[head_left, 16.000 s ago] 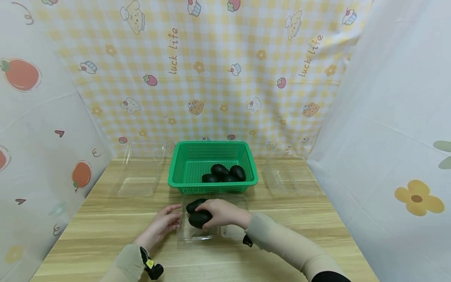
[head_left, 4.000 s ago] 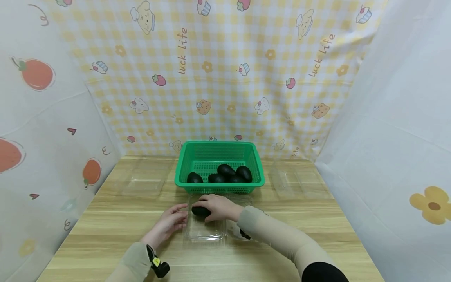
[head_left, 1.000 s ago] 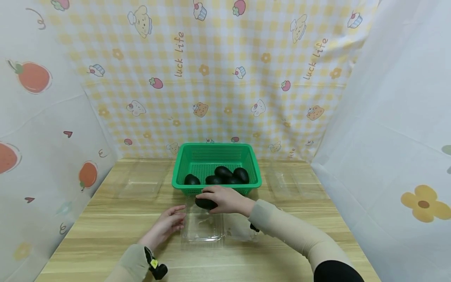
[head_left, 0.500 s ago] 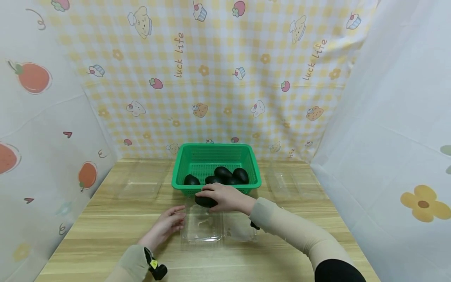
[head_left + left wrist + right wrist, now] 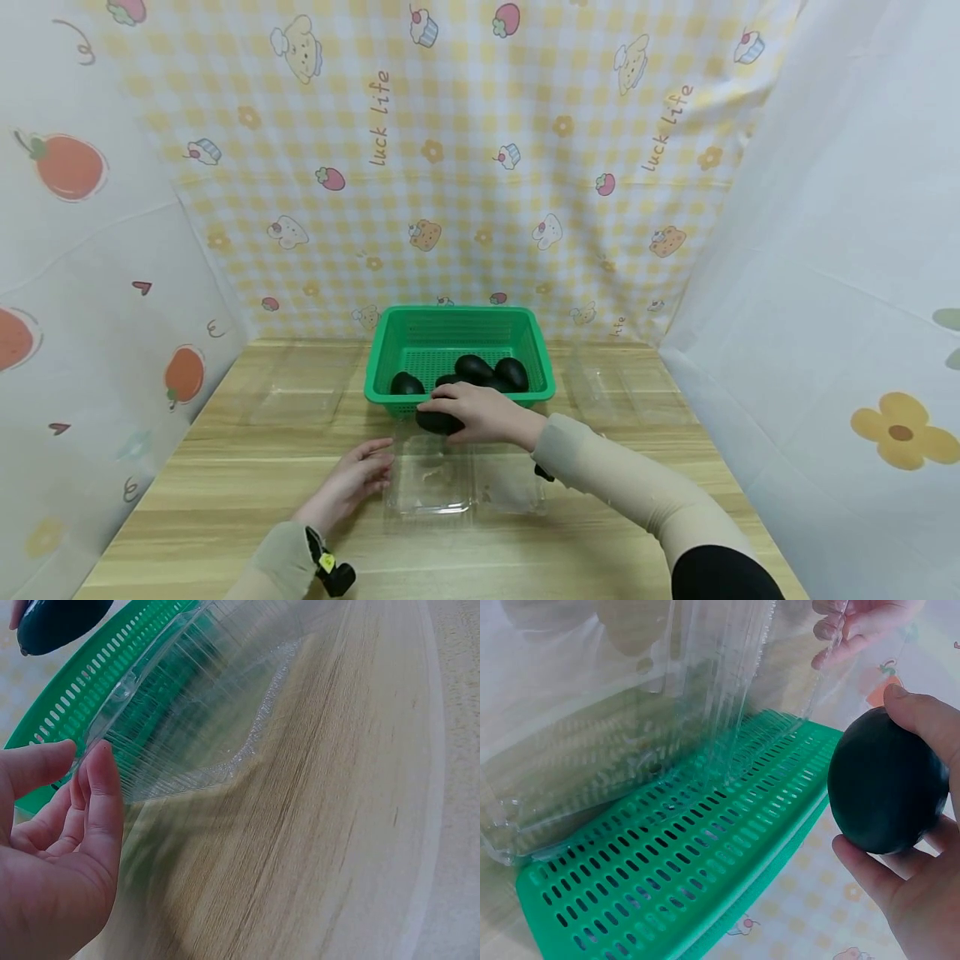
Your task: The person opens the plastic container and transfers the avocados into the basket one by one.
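Observation:
A dark, nearly black avocado (image 5: 437,422) is gripped by my right hand (image 5: 491,414) at the front rim of the green basket (image 5: 465,323). In the right wrist view, thumb and fingers curl round the avocado (image 5: 885,784), with the basket's slotted wall beside it. My left hand (image 5: 351,483) is at the left edge of an opened clear plastic box (image 5: 433,477). The left wrist view has its thumb and fingertips pinching the box's thin rim (image 5: 124,690). Several more avocados (image 5: 474,367) lie inside the basket, one (image 5: 407,383) apart on the left.
The box's other half (image 5: 512,483) lies flat to the right, under my right forearm. A second clear box (image 5: 303,396) stands at the back left, another (image 5: 626,387) at the back right. A checked cloth (image 5: 480,192) hangs behind the wooden table.
Two avocados seen at the box earliest are gone from it; one appeared at the basket's left. My right hand carried another avocado from the box back toward the basket. My left hand stays.

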